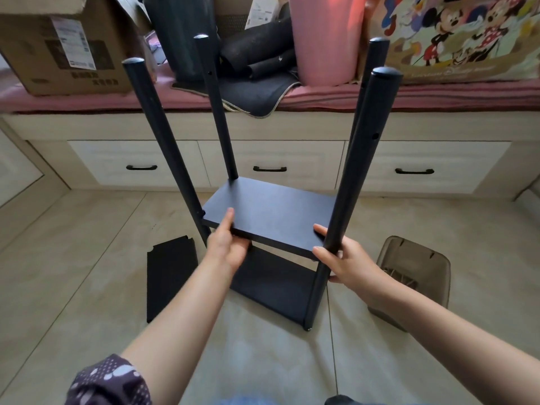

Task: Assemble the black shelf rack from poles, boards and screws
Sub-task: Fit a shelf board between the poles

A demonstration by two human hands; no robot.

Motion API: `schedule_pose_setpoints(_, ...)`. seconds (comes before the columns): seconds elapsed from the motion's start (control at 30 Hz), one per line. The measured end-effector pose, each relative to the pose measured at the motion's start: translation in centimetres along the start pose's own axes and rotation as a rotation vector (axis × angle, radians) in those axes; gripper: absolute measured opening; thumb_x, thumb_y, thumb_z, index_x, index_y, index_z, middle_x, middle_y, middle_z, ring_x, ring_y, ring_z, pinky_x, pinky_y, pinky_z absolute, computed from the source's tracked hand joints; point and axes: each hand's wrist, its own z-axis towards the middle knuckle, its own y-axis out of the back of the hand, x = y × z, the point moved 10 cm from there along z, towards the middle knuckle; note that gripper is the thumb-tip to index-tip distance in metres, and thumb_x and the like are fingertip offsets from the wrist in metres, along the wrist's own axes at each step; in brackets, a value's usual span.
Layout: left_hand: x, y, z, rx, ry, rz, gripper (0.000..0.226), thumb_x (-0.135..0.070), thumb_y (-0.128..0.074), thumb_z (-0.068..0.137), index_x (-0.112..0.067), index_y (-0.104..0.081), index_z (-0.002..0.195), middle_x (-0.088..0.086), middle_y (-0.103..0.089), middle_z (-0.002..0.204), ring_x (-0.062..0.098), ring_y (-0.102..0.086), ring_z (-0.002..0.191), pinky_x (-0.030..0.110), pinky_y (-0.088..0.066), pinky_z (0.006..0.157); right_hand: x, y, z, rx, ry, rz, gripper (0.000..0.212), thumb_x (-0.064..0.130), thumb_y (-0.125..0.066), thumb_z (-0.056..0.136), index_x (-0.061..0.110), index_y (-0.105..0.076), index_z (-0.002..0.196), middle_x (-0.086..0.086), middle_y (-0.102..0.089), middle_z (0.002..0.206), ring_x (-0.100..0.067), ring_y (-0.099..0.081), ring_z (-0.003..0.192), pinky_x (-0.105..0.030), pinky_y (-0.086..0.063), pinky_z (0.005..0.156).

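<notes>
The black rack stands on the tiled floor with several upright poles, the nearest being the front right pole (362, 159). A bottom board (277, 287) lies low between the poles. A second black board (271, 211) sits higher up between them. My left hand (226, 247) grips this board's near left edge, thumb on top and fingers underneath. My right hand (342, 258) holds the board's near right corner, its fingers around the front right pole. A loose black board (171, 276) with notched corners lies flat on the floor to the left.
A translucent brown plastic stool (415, 276) sits on the floor at the right. Behind the rack runs a cream drawer unit (268, 165) topped by a pink cushion carrying a cardboard box (61, 45), dark rolled mats (257, 51) and a pink cylinder (327, 39).
</notes>
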Motion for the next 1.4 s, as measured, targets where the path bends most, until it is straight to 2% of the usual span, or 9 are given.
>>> schedule_pose_setpoints(0.2, -2.1, 2.0, 1.1, -0.015, 0.012, 0.004, 0.033, -0.012, -0.050, 0.104, -0.001, -0.050, 0.135, 0.015, -0.068, 0.117, 0.026, -0.068, 0.099, 0.040, -0.056, 0.078, -0.2, 0.3, 0.1, 0.003, -0.020, -0.002, 0.055, 0.031, -0.060, 0.097, 0.037, -0.039, 0.147, 0.025, -0.047, 0.139, 0.009, -0.054, 0.108, -0.021, -0.054, 0.072)
schedule_pose_setpoints(0.53, -1.2, 1.6, 0.5, 0.031, -0.006, 0.031, 0.041, -0.017, -0.051, 0.104, -0.004, -0.048, 0.143, 0.013, -0.063, 0.133, 0.024, -0.067, 0.103, 0.039, -0.056, 0.080, 0.1, 0.3, 0.1, 0.041, -0.031, -0.001, 0.054, 0.034, -0.059, 0.097, 0.040, -0.038, 0.147, 0.038, -0.048, 0.123, -0.003, -0.058, 0.110, -0.042, -0.053, 0.092)
schedule_pose_setpoints(0.67, 4.7, -0.8, -2.0, 0.192, 0.158, 0.242, 0.046, -0.012, -0.060, 0.094, 0.000, -0.054, 0.138, 0.018, -0.059, 0.139, 0.028, -0.064, 0.116, 0.041, -0.056, 0.091, 0.0, 0.7, 0.6, 0.066, -0.021, -0.022, 0.053, 0.037, -0.060, 0.096, 0.044, -0.040, 0.144, 0.038, -0.050, 0.119, 0.002, -0.056, 0.111, -0.038, -0.056, 0.087)
schedule_pose_setpoints(0.77, 9.3, -2.5, -4.5, 0.381, 0.243, 0.457, 0.042, -0.020, -0.067, 0.090, -0.009, -0.062, 0.131, 0.016, -0.063, 0.135, 0.027, -0.065, 0.119, 0.044, -0.056, 0.092, 0.1, 1.4, 0.9, 0.056, 0.002, -0.012, 0.047, 0.036, -0.062, 0.095, 0.052, -0.044, 0.135, 0.026, -0.057, 0.121, -0.003, -0.058, 0.113, -0.039, -0.057, 0.089)
schedule_pose_setpoints(0.87, 11.0, -3.8, -4.9, 0.487, 0.251, 0.390, 0.038, -0.016, -0.063, 0.095, -0.011, -0.060, 0.133, 0.016, -0.065, 0.132, 0.032, -0.064, 0.121, 0.047, -0.054, 0.097, 0.0, 2.4, 0.5, 0.049, 0.044, 0.027, 0.043, 0.032, -0.066, 0.093, 0.066, -0.050, 0.113, 0.024, -0.066, 0.111, -0.003, -0.064, 0.106, -0.036, -0.058, 0.088)
schedule_pose_setpoints(1.0, 10.9, -4.1, -4.4, 0.467, 0.212, 0.311, 0.035, -0.008, -0.061, 0.092, -0.003, -0.062, 0.126, 0.021, -0.066, 0.126, 0.038, -0.064, 0.118, 0.049, -0.055, 0.096, -2.8, 5.8, -0.3, 0.002, 0.038, 0.039, 0.068, 0.038, -0.071, 0.088, 0.044, -0.035, 0.145, 0.018, -0.058, 0.126, -0.003, -0.062, 0.114, -0.025, -0.053, 0.092)
schedule_pose_setpoints(1.17, 11.5, -3.6, -4.2, 0.291, 0.187, 0.287, 0.003, -0.007, -0.072, 0.072, -0.009, -0.070, 0.070, 0.012, -0.068, 0.085, 0.029, -0.072, 0.087, 0.041, -0.061, 0.083, -11.1, 11.0, -0.3, -0.126, -0.152, -0.357, 0.046, 0.031, -0.064, 0.094, 0.016, -0.054, 0.137, -0.001, -0.062, 0.131, -0.013, -0.059, 0.117, -0.030, -0.047, 0.102)
schedule_pose_setpoints(1.33, 13.2, -4.9, -5.1, 0.351, 0.193, 0.386, 0.028, -0.016, -0.072, 0.078, -0.004, -0.071, 0.104, 0.016, -0.071, 0.103, 0.028, -0.071, 0.102, 0.032, -0.060, 0.086, -18.2, 9.9, 0.4, 0.086, -0.275, -0.754, 0.044, 0.040, -0.060, 0.094, 0.014, -0.058, 0.130, -0.006, -0.063, 0.129, -0.022, -0.059, 0.116, -0.028, -0.044, 0.090)
schedule_pose_setpoints(1.4, 13.7, -5.4, -5.4, 0.388, 0.186, 0.439, 0.039, -0.019, -0.067, 0.084, -0.001, -0.069, 0.118, 0.016, -0.071, 0.115, 0.025, -0.070, 0.107, 0.027, -0.059, 0.082, -19.7, 9.4, 0.7, 0.097, -0.270, -0.778, 0.048, 0.035, -0.061, 0.094, 0.014, -0.053, 0.137, -0.009, -0.060, 0.134, -0.025, -0.057, 0.121, -0.029, -0.044, 0.094)
